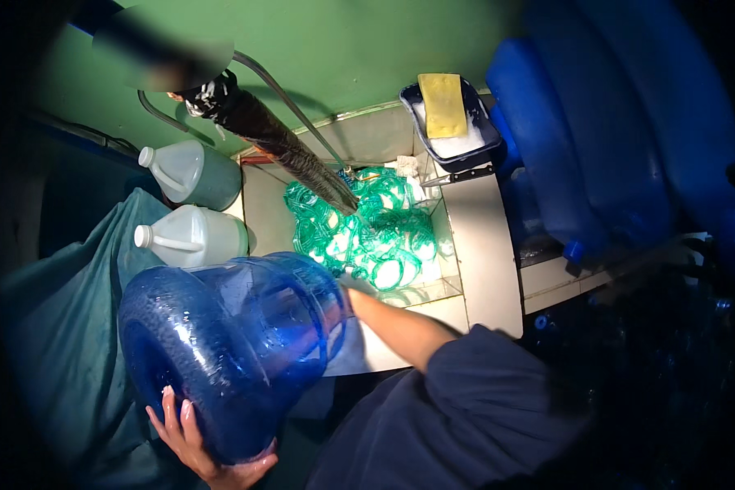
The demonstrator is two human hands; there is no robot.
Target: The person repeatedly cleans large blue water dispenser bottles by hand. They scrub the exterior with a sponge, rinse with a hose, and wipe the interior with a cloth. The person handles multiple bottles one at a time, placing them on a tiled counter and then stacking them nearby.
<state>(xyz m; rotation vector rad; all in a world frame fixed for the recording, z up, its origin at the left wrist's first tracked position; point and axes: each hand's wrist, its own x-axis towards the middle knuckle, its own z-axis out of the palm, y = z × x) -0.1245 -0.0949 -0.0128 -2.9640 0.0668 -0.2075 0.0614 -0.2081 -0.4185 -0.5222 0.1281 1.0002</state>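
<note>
A large translucent blue water jug (229,327) lies tilted on its side in front of me, its rounded end toward the lower left. Against that end, my left hand (208,449) is pressed with fingers spread and thumb around the lower edge; wet suds show on the fingertips. My right forearm (400,327) reaches in from the lower right and passes behind the jug's other end. The right hand is hidden there, with only a dim, skin-toned shape through the blue plastic, so its fingers cannot be made out.
A tiled basin (453,253) holds a heap of green looped plastic (384,237). A dark wrapped pipe (290,139) slants down over it. Two white-capped jugs (192,237) stand left. A dark tub (486,135) with a yellow sponge (443,106), a knife (461,175) and blue containers (547,155) are right.
</note>
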